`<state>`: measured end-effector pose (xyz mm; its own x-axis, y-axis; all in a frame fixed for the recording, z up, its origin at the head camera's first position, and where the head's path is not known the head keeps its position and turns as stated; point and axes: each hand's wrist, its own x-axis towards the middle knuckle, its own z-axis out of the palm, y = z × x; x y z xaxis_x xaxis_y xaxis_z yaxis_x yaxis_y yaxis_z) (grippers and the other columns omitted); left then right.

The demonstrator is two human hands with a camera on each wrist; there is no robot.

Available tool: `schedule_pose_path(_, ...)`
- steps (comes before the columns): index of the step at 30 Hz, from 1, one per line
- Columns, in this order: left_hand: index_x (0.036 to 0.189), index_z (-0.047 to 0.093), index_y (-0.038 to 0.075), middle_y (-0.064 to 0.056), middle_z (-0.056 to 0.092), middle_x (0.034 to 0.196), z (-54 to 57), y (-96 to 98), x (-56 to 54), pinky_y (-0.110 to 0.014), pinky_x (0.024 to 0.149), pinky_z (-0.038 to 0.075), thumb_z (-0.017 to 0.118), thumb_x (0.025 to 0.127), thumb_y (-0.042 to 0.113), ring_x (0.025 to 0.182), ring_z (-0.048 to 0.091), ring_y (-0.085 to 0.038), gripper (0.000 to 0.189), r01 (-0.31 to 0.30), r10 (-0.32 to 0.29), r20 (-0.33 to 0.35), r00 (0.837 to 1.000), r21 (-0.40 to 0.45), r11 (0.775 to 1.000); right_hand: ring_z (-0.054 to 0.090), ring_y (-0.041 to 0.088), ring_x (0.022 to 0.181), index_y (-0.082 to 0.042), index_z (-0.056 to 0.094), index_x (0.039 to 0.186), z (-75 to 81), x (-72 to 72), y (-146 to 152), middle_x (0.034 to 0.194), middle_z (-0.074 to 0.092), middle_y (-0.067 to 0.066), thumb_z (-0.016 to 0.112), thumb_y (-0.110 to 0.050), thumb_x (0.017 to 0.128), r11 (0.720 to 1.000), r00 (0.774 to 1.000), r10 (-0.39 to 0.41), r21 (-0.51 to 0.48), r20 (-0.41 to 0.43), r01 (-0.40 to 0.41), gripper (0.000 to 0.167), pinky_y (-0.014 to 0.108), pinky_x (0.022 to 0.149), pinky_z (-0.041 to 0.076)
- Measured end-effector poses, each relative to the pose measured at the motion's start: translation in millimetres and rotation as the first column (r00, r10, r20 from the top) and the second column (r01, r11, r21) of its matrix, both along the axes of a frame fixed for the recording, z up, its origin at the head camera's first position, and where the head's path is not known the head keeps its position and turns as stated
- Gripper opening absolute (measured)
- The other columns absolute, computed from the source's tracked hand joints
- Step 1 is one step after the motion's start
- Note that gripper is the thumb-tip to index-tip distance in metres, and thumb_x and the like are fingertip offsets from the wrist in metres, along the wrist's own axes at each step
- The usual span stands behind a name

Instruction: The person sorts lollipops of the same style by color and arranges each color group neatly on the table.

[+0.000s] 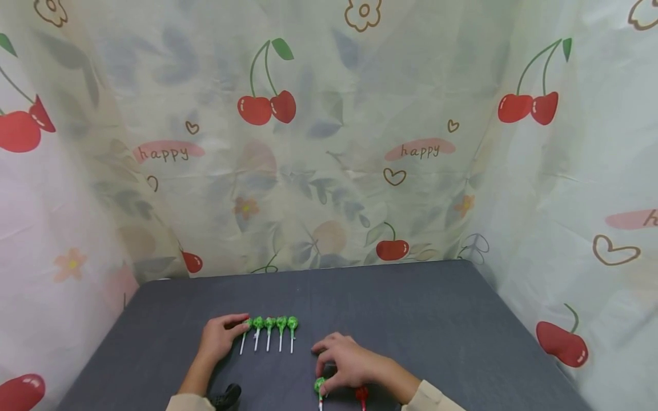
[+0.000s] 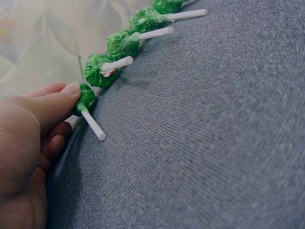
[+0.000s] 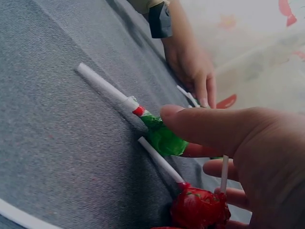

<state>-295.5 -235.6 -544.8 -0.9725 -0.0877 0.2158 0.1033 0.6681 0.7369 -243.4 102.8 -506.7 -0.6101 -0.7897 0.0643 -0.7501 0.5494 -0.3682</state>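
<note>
In the head view a row of several green-wrapped lollipops [image 1: 269,323] lies on the dark table, white sticks toward me. My left hand [image 1: 218,339] is at the row's left end, where thumb and forefinger pinch the wrapped head of the end lollipop [image 2: 86,99]. Nearer the front, my right hand [image 1: 349,361] holds another green lollipop [image 3: 167,138] by its head between thumb and fingers, its white stick pointing away from the palm. Close under those fingers, in the right wrist view, is a red-wrapped lollipop [image 3: 198,207]; a second white stick stands beside it.
The dark grey cloth-covered table [image 1: 411,308] extends around both hands. A curtain [image 1: 329,142] printed with cherries encloses its back and sides. By the left forearm is a black object [image 1: 226,395], partly cut off by the frame.
</note>
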Motion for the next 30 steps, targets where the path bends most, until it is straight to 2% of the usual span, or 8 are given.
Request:
schedule_pose_path(6,0.107,0.076,0.007,-0.012,0.072,0.105,1.9,0.4,-0.8,-0.052,0.093,0.046,0.078,0.083,0.016,0.106,0.063,-0.035,0.026,0.001,-0.001,-0.004,1.000,-0.005,1.000,0.044,0.012,0.119,-0.032,0.071,0.085,0.9,1.0,2,0.130,0.057,-0.007,0.078,-0.045,0.079,0.999,1.000,0.026,-0.026,0.013,-0.026,0.016,0.040,0.096,0.039)
schedule_pose_path(15,0.108,0.076,0.008,-0.011,0.072,0.106,-0.8,0.2,-1.5,-0.052,0.094,0.046,0.078,0.083,0.016,0.106,0.063,-0.034,0.027,-0.012,0.012,0.018,1.000,-0.007,1.000,0.045,0.012,0.118,-0.029,0.072,0.093,6.8,-2.4,3,0.127,0.060,-0.005,0.076,-0.040,0.082,0.993,0.999,0.034,-0.111,0.030,-0.030,0.016,0.039,0.098,0.038)
schedule_pose_path(22,0.109,0.076,0.009,-0.011,0.072,0.107,0.5,0.6,0.8,-0.052,0.094,0.045,0.078,0.083,0.016,0.108,0.062,-0.035,0.027,-0.009,0.009,0.027,1.000,0.006,1.000,0.052,0.012,0.115,-0.021,0.071,0.094,17.8,-10.4,2,0.122,0.065,0.002,0.077,-0.033,0.083,0.966,0.996,0.043,-0.258,0.072,-0.022,0.017,0.033,0.100,0.041)
schedule_pose_path(26,0.108,0.076,0.009,-0.011,0.072,0.106,1.2,0.6,0.9,-0.052,0.094,0.045,0.078,0.083,0.016,0.108,0.062,-0.034,0.027,-0.005,0.005,0.024,1.000,0.011,1.000,0.055,0.011,0.112,-0.021,0.071,0.095,25.4,-16.3,2,0.119,0.066,0.001,0.077,-0.030,0.083,0.953,0.995,0.043,-0.304,0.090,-0.013,0.016,0.033,0.099,0.042)
schedule_pose_path(30,0.108,0.076,0.009,-0.010,0.072,0.105,1.8,1.0,0.8,-0.051,0.093,0.046,0.078,0.083,0.016,0.107,0.063,-0.034,0.027,-0.003,0.003,0.025,1.000,0.012,1.000,0.059,0.007,0.106,-0.019,0.070,0.098,31.5,-23.1,2,0.111,0.068,-0.003,0.076,-0.026,0.085,0.939,0.984,0.038,-0.343,0.176,0.025,0.016,0.033,0.096,0.047)
